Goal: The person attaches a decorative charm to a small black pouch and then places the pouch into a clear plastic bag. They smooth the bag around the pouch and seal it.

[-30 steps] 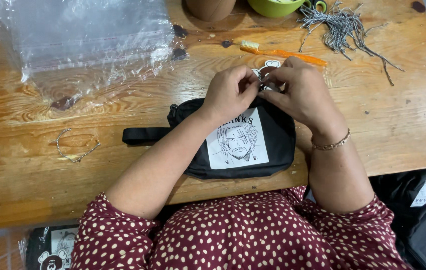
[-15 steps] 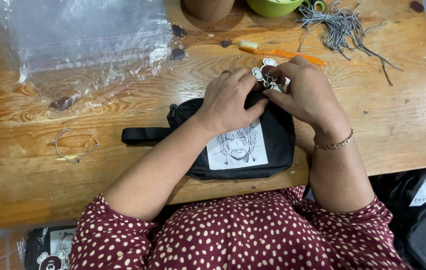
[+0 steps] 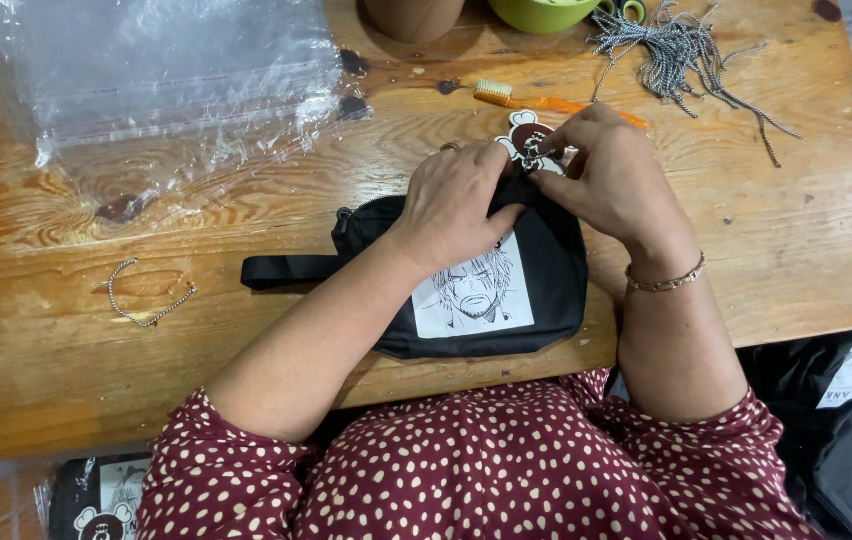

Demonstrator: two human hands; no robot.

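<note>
A small black pouch bag (image 3: pixel 546 280) with a white printed face panel lies on the wooden table (image 3: pixel 66 370), its strap pointing left. My left hand (image 3: pixel 456 195) presses on the bag's top edge. My right hand (image 3: pixel 606 180) pinches a small brown-and-white charm (image 3: pixel 528 135) with a metal clasp at the bag's upper right corner. Both sets of fingertips meet at the charm. The bag's zipper is hidden under my hands.
Clear plastic bags (image 3: pixel 166 70) lie at the back left. A short ball chain (image 3: pixel 146 300) rests to the left. An orange toothbrush (image 3: pixel 536 100), a bundle of grey cords (image 3: pixel 686 50), a green bowl (image 3: pixel 541 12) and a brown pot (image 3: pixel 414 15) stand behind. More black bags (image 3: pixel 846 420) sit at the right.
Both hands have shifted slightly away from me along the bag's top edge, and the charm now shows more clearly between my fingertips.
</note>
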